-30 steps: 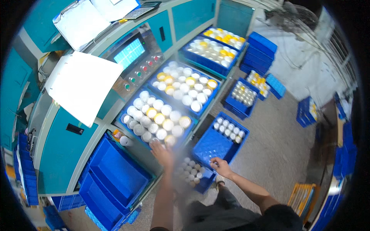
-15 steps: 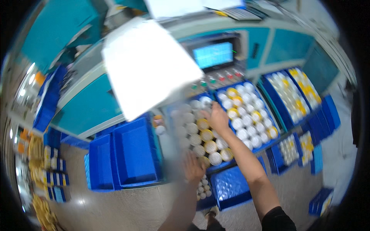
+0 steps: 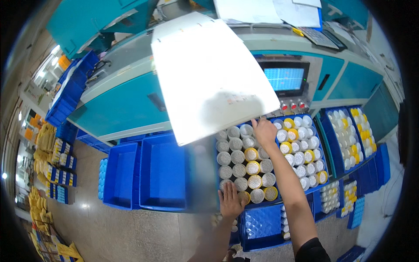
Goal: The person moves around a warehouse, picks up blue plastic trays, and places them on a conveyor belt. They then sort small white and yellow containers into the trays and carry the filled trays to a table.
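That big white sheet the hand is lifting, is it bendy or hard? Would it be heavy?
The white sheet probably is stiff: it stays flat though the right hand touches only its lower edge. It looks thin, so likely light for its size. Its glossy face may be slippery. The left hand rests on the blue tray of capped containers.

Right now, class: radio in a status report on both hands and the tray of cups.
Left hand flat on tray's near edge. Right hand at far cups, under white sheet. Sheet overhangs blue tray.
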`<state>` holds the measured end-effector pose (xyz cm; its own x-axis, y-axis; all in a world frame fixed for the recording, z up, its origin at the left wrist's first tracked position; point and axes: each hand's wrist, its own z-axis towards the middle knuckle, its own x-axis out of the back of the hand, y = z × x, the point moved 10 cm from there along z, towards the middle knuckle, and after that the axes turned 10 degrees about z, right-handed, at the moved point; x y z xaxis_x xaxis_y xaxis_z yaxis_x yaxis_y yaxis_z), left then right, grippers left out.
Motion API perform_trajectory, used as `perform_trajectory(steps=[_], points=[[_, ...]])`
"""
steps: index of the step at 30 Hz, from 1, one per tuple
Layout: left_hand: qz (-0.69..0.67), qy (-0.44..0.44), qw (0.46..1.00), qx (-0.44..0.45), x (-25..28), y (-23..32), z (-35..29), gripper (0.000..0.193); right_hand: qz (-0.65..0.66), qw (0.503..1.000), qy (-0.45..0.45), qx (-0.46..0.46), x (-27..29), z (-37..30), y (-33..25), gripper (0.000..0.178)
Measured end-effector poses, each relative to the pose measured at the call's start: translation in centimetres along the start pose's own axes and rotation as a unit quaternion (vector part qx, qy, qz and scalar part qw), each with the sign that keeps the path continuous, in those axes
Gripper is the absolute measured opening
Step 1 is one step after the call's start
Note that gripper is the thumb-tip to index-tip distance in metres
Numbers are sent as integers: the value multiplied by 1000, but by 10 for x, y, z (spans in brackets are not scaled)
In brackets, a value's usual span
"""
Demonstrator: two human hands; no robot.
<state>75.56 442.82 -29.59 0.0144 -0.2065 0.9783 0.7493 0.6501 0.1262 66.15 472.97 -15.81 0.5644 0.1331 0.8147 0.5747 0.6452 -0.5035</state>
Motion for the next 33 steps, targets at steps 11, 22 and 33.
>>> perform_trajectory(steps=[11, 22, 33], points=[[153, -24, 987, -36, -5, 13, 4, 87, 74, 997, 7, -36, -11, -4, 18, 55], [43, -50, 998, 8, -5, 9, 7, 80, 308, 918, 237, 81, 93, -15, 10, 40], [62, -51, 997, 12, -10, 7, 7, 78, 298, 942, 147, 56, 97, 17, 15, 51]])
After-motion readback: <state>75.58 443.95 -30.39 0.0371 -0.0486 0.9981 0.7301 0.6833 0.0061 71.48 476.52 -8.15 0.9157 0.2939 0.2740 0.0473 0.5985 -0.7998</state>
